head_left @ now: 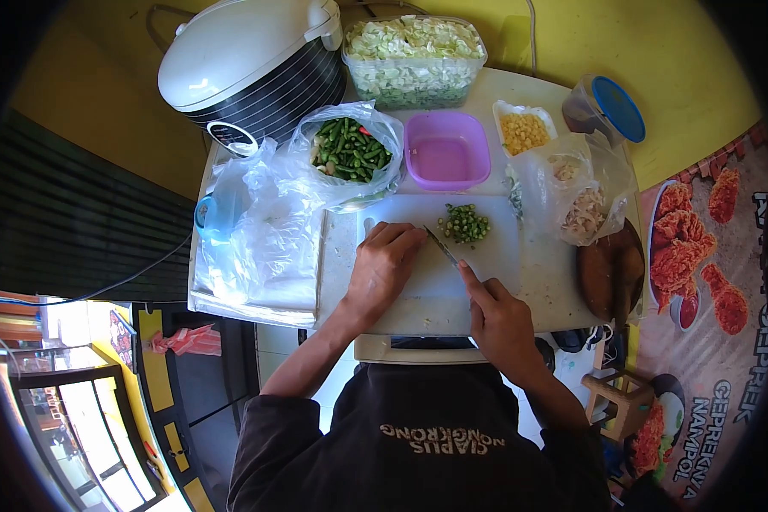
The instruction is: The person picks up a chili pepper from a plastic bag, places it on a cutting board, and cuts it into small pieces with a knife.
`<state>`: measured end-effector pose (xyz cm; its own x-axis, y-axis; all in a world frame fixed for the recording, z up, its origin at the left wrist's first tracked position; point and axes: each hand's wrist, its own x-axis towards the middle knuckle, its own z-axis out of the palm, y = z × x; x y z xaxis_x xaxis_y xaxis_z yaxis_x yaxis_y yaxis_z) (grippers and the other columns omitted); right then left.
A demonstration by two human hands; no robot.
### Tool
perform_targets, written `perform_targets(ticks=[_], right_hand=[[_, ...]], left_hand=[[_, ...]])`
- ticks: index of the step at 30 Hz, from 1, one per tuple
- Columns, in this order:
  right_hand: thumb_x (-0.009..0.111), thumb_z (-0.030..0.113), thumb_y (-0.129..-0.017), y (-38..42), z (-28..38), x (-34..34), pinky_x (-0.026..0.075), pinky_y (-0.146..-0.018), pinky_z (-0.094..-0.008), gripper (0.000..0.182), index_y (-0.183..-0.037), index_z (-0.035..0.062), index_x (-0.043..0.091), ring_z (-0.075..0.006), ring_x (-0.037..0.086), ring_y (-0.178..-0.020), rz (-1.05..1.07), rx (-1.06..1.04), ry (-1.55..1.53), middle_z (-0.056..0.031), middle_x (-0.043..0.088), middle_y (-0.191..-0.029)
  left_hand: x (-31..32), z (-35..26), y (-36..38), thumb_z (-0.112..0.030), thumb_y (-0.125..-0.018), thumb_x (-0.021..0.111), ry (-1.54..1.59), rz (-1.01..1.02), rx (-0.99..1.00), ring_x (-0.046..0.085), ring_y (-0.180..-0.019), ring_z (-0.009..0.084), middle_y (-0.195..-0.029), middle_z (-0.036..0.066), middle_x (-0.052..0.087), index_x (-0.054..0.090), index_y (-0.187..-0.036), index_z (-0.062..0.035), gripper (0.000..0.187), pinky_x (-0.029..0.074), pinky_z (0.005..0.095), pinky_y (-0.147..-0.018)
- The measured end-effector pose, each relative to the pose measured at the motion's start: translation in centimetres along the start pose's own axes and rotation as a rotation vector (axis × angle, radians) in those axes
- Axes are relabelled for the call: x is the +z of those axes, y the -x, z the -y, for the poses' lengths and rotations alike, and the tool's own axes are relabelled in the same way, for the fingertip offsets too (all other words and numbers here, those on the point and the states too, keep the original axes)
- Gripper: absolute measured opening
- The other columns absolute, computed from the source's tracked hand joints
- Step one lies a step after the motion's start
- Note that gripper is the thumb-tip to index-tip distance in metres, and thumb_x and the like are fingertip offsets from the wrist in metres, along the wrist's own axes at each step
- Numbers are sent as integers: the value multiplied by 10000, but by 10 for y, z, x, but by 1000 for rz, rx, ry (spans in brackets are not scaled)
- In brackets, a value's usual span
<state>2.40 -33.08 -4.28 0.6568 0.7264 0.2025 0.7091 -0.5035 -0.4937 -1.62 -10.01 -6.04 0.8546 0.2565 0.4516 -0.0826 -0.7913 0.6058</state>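
My right hand [501, 322] grips a small knife [443, 248], its index finger stretched along the back and the blade pointing up and left over the white cutting board [439, 279]. Beside the knife tip, my left hand [384, 263] rests on the board's left part with its fingers curled and pressed together. Whatever those fingers hold is hidden. A pile of chopped green chillies [465, 224] lies on the board, just beyond the blade. Behind the board, a clear plastic bag [389, 128] holds whole green chillies [350, 152] with a bit of red among them.
Back from the board sits a purple tub [449, 175], with a container of shredded cabbage [414, 64] behind it. A rice cooker [252, 60] and plastic bags [260, 230] fill the left. On the right are yellow pieces [524, 134], bagged pale pieces [584, 212] and a blue-lidded container [618, 108].
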Motion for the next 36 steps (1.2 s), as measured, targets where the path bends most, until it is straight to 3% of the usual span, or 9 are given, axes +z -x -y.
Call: perform_targets(ticks=[24,33,36], right_hand=[[645,24,-930,-16,1,3,564,-597,-463,645,-1552,121,501,-349,651,-630,113,31,15,-143,600,-885],[649,38,-957,-9,-4,-3,556,-594,-442,602,-1539,131,528,-319,657,-629,35,104,-29,-112,616,-858],[656,30,-945,-8,-1,-1,553,-589,-433,631,-1550,149,524,-298,653,-617,-5,38,-26,-101,614,-864]], left_hand=[[1,1,0,-3,-847,791,37,-1,-5,714,-919,308,-1009,111,758,782,-1043,-35,199,595,408,-808],[-2,-1,-1,-34,-877,780,45,-1,-47,720,-932,313,-1015,117,770,779,-1048,-36,171,592,411,-817],[0,2,0,-40,-883,777,39,-10,-23,718,-928,318,-1010,118,770,775,-1041,-30,159,592,414,-816]])
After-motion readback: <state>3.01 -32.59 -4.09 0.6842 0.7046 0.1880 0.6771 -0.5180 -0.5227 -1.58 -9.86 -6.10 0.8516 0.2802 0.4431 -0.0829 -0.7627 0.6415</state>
